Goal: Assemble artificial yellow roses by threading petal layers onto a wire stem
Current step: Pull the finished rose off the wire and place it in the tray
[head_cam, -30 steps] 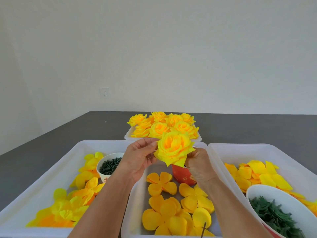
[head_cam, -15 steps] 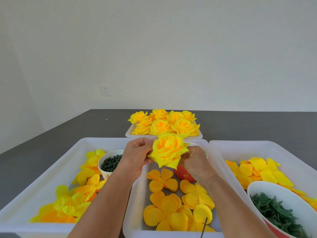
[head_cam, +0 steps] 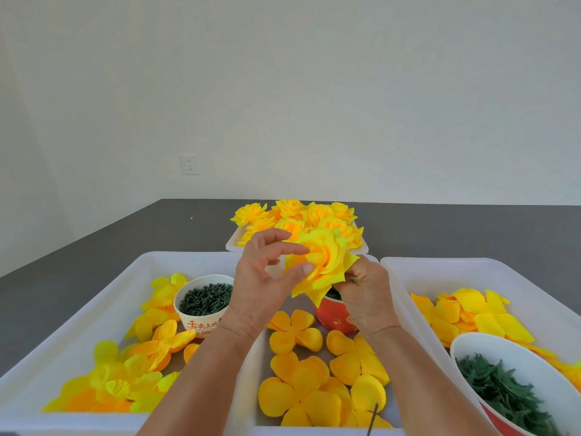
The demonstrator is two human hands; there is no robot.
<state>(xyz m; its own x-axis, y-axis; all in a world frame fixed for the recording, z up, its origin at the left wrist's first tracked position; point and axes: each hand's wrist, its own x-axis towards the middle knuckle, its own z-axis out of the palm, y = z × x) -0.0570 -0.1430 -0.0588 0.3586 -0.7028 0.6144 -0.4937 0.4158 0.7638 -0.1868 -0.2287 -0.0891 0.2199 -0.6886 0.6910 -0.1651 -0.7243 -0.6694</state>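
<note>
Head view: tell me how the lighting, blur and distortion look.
Head view: soft, even light, only faint shadows and no hard glare on the white trays; wide-angle bending slants the tray edges outward; the rose and left hand look slightly smeared, the right hand a little softer than the printed cup; the far roses lack fine detail.

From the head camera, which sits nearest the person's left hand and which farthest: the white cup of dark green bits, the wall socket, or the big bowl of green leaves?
Measured from the left hand:
1. White cup, just to its left in the left tray.
2. Bowl of green leaves, far right, close to the camera.
3. Wall socket, back on the wall.
</note>
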